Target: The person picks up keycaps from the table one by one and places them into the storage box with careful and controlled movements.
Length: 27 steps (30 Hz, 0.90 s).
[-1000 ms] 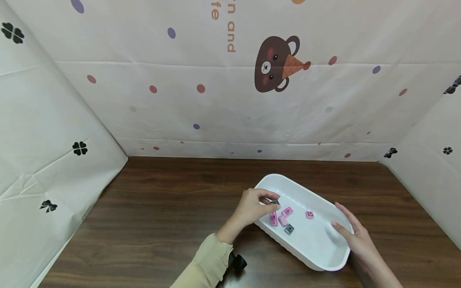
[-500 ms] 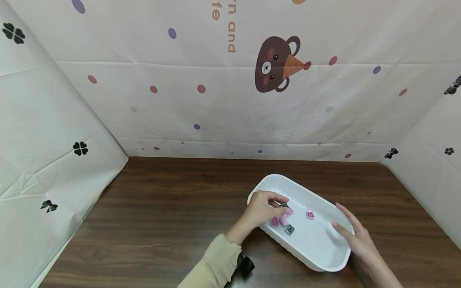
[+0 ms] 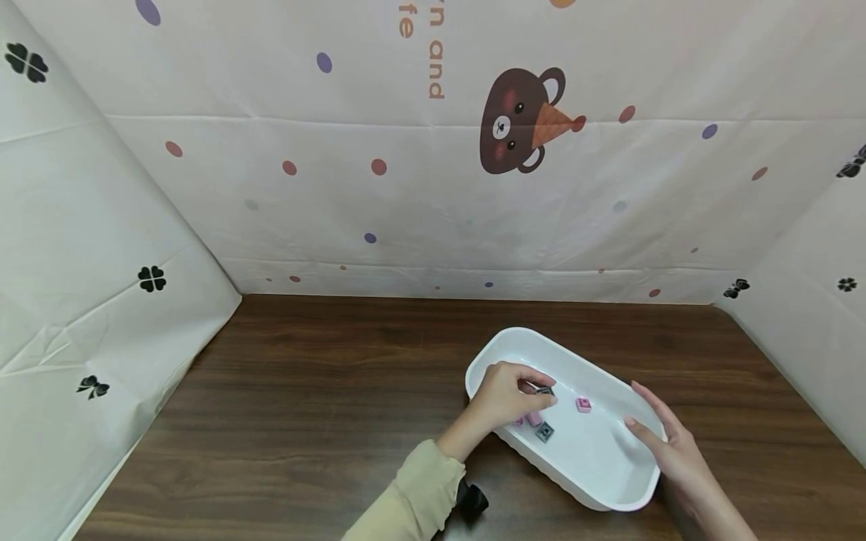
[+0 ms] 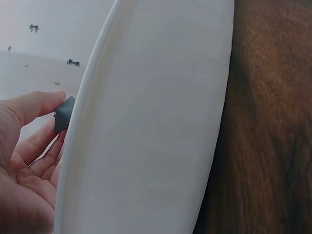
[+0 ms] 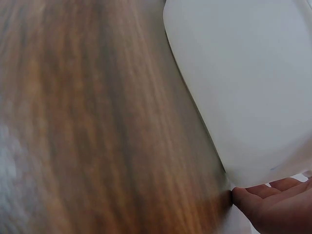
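Observation:
My left hand (image 3: 507,394) reaches into a white oblong tray (image 3: 595,462) and pinches a dark grey keycap (image 3: 545,391) between thumb and fingers. The left wrist view shows that keycap (image 4: 64,115) side-on, just past the tray's rim. Under the hand lie pink keycaps (image 3: 534,418), partly covered by it. A second grey keycap (image 3: 544,432) rests hollow side up beside them. One pink keycap (image 3: 583,405) sits apart, toward the tray's middle. My right hand (image 3: 676,443) holds the tray's right end, thumb over the rim and fingers along the outside.
The tray stands slantwise on a dark wood table (image 3: 304,406). A white printed sheet (image 3: 406,195) rises along the table's back edge and both sides. A black device (image 3: 472,502) is strapped under the left sleeve (image 3: 419,492).
My left hand has moved right and slightly nearer, carrying the grey keycap inside the tray and now covering more of the pink keycaps. The right hand and tray have hardly moved.

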Available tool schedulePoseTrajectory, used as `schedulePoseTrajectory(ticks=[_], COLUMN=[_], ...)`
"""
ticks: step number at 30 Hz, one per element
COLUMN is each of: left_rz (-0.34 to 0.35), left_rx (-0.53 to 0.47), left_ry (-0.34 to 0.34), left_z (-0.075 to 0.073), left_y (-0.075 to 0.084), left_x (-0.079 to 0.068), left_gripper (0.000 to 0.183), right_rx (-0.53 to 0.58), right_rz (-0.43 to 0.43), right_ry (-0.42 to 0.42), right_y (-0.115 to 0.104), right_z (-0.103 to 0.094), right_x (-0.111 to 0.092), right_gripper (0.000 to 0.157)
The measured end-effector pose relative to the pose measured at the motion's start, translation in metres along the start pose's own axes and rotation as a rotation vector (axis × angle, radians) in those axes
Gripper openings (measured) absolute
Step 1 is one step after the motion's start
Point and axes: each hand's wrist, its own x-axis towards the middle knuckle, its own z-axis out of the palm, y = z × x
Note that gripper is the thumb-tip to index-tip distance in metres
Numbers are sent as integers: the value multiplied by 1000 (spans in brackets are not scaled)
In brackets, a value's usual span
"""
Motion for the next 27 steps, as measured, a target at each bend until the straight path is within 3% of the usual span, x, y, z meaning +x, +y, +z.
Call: schedulePoseTrajectory(ticks=[11, 27], left_rz=[-35, -2], left_rx=[47, 179], left_ry=[-39, -64], left_z=[12, 27], left_y=[4, 4], left_x=[3, 9], left_gripper=[17, 13], right_rx=[-28, -8], right_rz=[5, 30], right_ry=[3, -6], right_y=[0, -3], right_z=[1, 1], right_x=[-1, -1], right_gripper=[67, 70])
